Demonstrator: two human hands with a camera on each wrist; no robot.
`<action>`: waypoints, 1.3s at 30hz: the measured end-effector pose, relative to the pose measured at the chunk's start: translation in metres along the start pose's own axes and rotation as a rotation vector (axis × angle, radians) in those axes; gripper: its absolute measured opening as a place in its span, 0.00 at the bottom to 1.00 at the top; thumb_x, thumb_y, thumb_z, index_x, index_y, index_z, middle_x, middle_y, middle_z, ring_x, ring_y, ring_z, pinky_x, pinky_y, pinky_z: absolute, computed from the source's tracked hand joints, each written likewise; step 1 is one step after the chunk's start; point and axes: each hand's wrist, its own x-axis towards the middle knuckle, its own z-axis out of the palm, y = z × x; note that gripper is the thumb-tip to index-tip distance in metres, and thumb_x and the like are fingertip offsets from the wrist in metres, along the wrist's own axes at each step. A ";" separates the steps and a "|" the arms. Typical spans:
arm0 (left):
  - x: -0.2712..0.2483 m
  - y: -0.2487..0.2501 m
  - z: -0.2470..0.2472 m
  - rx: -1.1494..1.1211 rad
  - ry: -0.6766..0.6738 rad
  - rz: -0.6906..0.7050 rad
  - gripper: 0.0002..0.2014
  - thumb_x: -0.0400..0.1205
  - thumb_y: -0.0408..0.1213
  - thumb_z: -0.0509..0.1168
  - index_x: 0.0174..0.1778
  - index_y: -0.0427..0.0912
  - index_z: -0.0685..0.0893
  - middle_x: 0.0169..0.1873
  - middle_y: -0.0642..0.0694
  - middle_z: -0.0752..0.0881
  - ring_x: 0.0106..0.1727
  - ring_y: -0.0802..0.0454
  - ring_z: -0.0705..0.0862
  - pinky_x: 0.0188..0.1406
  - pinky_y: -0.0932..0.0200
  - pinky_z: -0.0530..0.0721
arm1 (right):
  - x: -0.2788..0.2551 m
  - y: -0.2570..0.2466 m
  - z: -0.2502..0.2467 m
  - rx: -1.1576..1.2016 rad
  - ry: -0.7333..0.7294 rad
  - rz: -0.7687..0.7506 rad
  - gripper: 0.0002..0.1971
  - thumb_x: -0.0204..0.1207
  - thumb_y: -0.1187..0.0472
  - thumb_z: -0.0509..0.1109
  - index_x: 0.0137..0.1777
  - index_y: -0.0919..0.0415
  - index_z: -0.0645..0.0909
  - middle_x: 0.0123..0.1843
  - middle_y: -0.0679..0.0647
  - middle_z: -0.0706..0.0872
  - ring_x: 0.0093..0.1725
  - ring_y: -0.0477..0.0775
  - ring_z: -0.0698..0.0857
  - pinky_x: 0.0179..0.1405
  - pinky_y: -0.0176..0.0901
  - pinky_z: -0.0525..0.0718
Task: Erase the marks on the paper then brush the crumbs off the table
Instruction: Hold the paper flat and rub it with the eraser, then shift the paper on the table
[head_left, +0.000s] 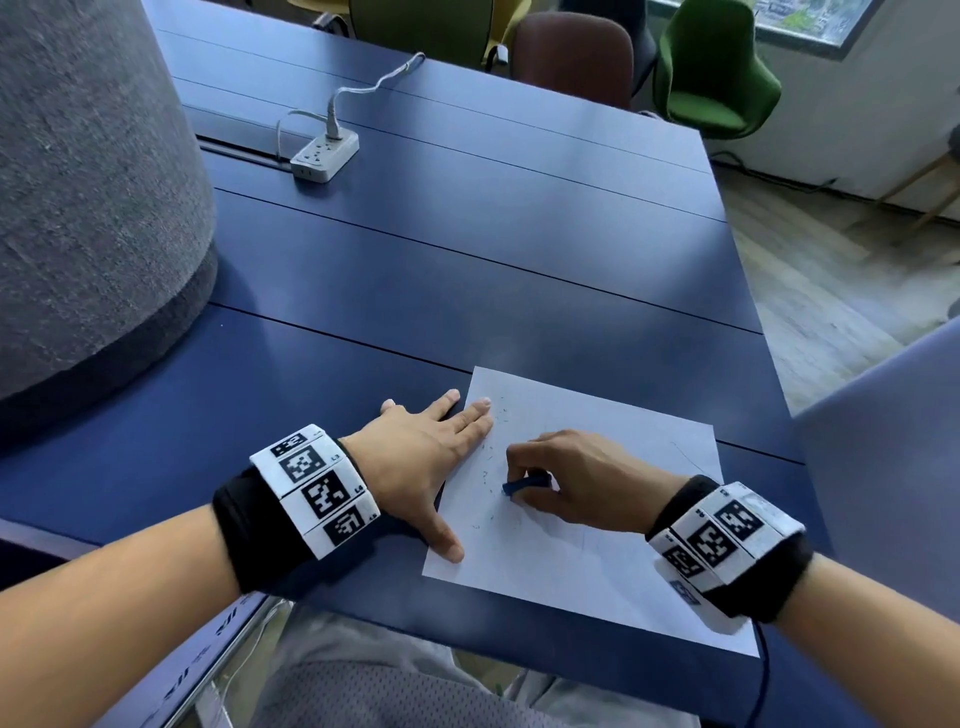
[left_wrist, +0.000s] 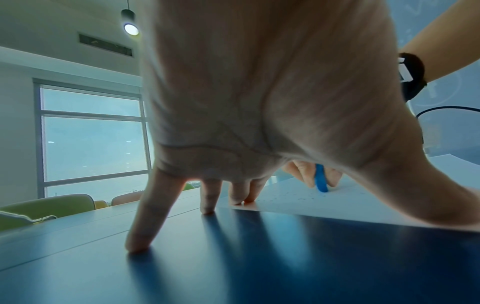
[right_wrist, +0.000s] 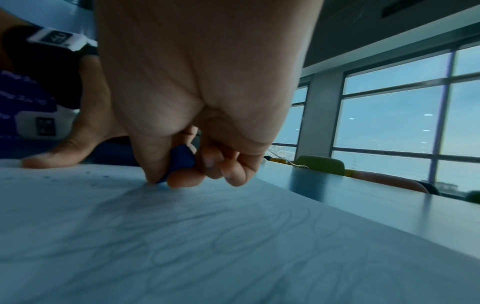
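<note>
A white sheet of paper (head_left: 582, 566) lies near the front edge of the dark blue table (head_left: 467, 270). My right hand (head_left: 566, 486) pinches a blue eraser (head_left: 524, 484) and presses its tip onto the sheet; the eraser (left_wrist: 321, 181) also shows in the left wrist view and the eraser (right_wrist: 180, 162) in the right wrist view. My left hand (head_left: 431, 457) lies flat with spread fingers on the paper's left edge, thumb and two fingers on the sheet. Small dark eraser crumbs (head_left: 491, 452) dot the paper between the hands. Faint pencil loops (right_wrist: 233, 242) cover the sheet.
A white power strip (head_left: 324, 153) with a plugged cable sits at the table's far left. A large grey felt-covered column (head_left: 93, 208) stands on the left. Green and brown chairs (head_left: 711, 73) line the far side. A pale blue chair back (head_left: 883, 467) is at my right.
</note>
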 end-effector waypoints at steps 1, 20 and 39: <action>0.000 0.000 0.000 0.000 0.000 0.000 0.69 0.63 0.71 0.74 0.86 0.50 0.35 0.85 0.57 0.33 0.85 0.52 0.34 0.76 0.24 0.55 | 0.001 0.002 0.001 0.005 0.032 0.024 0.03 0.77 0.54 0.68 0.46 0.52 0.78 0.42 0.49 0.86 0.39 0.52 0.80 0.40 0.51 0.82; 0.000 0.000 0.000 0.006 0.009 0.002 0.69 0.63 0.72 0.74 0.86 0.49 0.34 0.85 0.57 0.33 0.86 0.51 0.34 0.76 0.25 0.56 | 0.009 -0.009 -0.013 -0.029 -0.137 0.084 0.04 0.75 0.54 0.70 0.41 0.51 0.78 0.32 0.44 0.79 0.34 0.50 0.77 0.35 0.43 0.78; -0.008 -0.007 0.012 0.066 0.014 0.020 0.67 0.65 0.77 0.66 0.85 0.48 0.30 0.83 0.54 0.27 0.83 0.53 0.28 0.80 0.25 0.47 | -0.053 0.025 0.005 -0.059 0.057 0.410 0.09 0.79 0.52 0.68 0.46 0.55 0.74 0.81 0.52 0.65 0.80 0.54 0.63 0.68 0.54 0.74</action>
